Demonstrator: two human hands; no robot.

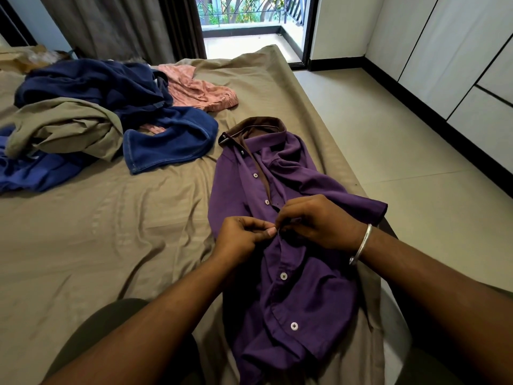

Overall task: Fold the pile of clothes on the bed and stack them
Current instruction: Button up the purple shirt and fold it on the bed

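The purple shirt (280, 218) lies flat on the bed (111, 232), front side up, near the right edge, with its brown collar (258, 129) pointing away from the person. Both hands meet at the middle of the shirt. The left hand (241, 237) pinches the edge of the cloth between thumb and fingers. The right hand (316, 223), with a silver bangle (361, 245) on the wrist, pinches the other edge right next to it. It looks like a button is being done up there, though the button itself is hidden under the fingers.

Two white buttons (283, 275) below the hands look closed. Two more above them, near the collar, sit beside an open gap, so they seem not done yet.

To do this step well, hold the two edges flat and lined up — no bunching. Push the button through its hole slowly, then let go and smooth the cloth down. Work up the shirt one button at a time. A few closed buttons may be enough to keep the front neat for folding.

The sleeve (347, 195) on the right side sticks out near the edge of the bed, so it could slip off if tugged.

The rest of the pile waits well apart, up on the left — blue clothes (166, 143), a tan one (63, 129) and a pink one (200, 90). None of them is folded, so most of the job is still to come.
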